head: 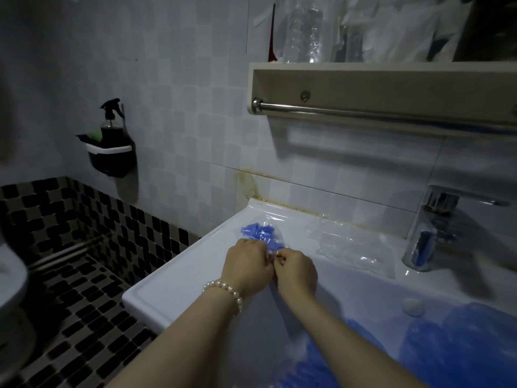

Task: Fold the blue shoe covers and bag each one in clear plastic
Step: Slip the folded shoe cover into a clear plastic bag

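The loose blue shoe covers (436, 345) fill the basin of the sink (173, 278) at 5 o'clock, nearest the camera. They appear thin, soft and very light, and will likely crumple rather than hold a fold. Take each by its edge band.

At centre, the left hand (247, 266) (pearl bracelet (223, 288) on the wrist) and the right hand (296, 271) meet knuckle to knuckle. Both have fingers curled, pinching the near edge of a clear bag (272, 247). Inside it, at 12 o'clock from the hands, lies a folded shoe cover (258, 232).

The film is probably slippery and limp; grip it at the mouth, not the body.

Spare bags (352, 245) lie at 2 o'clock, near the tap (432, 228). A towel rail (377, 112) runs along the wall above.
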{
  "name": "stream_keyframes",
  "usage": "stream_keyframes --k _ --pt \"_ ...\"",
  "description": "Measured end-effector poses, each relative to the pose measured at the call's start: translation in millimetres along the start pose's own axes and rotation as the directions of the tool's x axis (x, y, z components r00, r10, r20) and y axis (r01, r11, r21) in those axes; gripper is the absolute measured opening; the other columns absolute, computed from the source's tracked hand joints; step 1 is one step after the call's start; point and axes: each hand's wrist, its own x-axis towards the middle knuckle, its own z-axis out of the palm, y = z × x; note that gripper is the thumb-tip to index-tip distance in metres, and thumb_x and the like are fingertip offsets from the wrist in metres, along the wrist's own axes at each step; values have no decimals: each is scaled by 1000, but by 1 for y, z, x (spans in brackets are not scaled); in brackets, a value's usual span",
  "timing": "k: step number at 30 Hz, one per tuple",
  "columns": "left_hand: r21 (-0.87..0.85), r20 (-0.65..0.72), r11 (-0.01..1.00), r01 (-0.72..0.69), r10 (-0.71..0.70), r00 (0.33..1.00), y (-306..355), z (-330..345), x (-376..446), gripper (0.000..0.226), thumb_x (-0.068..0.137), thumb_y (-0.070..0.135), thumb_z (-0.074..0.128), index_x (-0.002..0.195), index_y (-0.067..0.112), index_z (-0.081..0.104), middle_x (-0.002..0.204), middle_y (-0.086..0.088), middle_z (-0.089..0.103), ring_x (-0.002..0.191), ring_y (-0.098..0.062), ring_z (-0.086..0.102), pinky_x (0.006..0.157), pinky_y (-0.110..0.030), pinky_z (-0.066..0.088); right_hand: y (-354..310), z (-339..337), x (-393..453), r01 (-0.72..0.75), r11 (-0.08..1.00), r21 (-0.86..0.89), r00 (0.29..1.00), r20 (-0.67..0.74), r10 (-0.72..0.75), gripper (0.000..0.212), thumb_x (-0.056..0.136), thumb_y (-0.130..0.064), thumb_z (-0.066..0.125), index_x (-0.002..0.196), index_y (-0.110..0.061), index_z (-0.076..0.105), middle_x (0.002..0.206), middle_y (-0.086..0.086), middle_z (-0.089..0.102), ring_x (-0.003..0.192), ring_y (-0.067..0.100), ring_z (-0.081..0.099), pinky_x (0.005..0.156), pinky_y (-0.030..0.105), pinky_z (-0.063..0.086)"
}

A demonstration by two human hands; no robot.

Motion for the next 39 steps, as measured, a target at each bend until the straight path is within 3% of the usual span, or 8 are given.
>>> stream_keyframes --k 5,9,15,21,25,28,34,39 --pt "15 -4 999 -37 37 999 -2 -1 0 13 80 19 52 69 18 46 91 -3 62 90 -24 52 65 -27 28 7 -7 0 133 991 20 962 -244 -125 10 78 -13 62 77 -17 53 83 6 60 71 31 54 58 29 31" --pt "-54 57 999 5 -1 998 -5 -3 0 14 76 10 54 88 13 60 100 -3 61 93 -24 54 74 -29 40 22 -14 19 199 974 110 977 -103 -188 37 67 -9 72 99 -17 55 101 -3 46 89 17 50 73 28 44" --pt "-198 52 980 27 -17 999 -7 -5 -2 47 72 5 60 117 12 49 128 -5 43 115 -23 40 86 -17 30 32 -14 23 248 957 150 966 38 -256 18 75 -5 62 74 -18 51 77 0 52 69 22 48 64 32 41" --pt "-283 152 957 65 -22 988 -5 -7 0 56 72 2 63 124 12 44 130 -4 42 118 -22 45 85 -14 31 22 -11 18 277 934 -226 956 -36 -292 12 89 -21 55 99 -14 56 93 3 59 86 27 55 70 29 37" --pt "-245 170 970 -3 46 984 -4 -7 -1 48 72 1 63 118 11 50 123 -5 45 113 -19 44 83 -11 30 16 -4 17 362 872 -330 913 -65 -404 20 67 -16 79 75 -8 62 68 10 61 57 26 56 51 27 34" --pt "-215 167 975 -58 95 981 -4 -7 -1 42 73 2 63 113 13 56 119 -2 47 113 -16 41 85 -8 27 11 -7 18 278 892 -357 948 -46 -314 18 90 -22 56 93 -6 63 91 12 66 77 27 58 62 26 29" --pt "-120 133 987 -105 121 984 -5 -7 2 49 60 39 46 100 20 66 116 2 59 117 -18 45 105 -31 27 9 -6 22 223 843 -490 972 50 -227 27 97 -23 39 105 -10 60 104 8 66 92 29 61 66 26 31" --pt "-149 70 988 -33 44 997 -11 -5 11 44 95 31 31 134 24 48 151 3 34 144 -19 15 117 -45 5 16 -9 19 353 852 -387 929 40 -367 27 98 -26 40 100 -9 62 99 11 65 86 28 60 55 24 24"
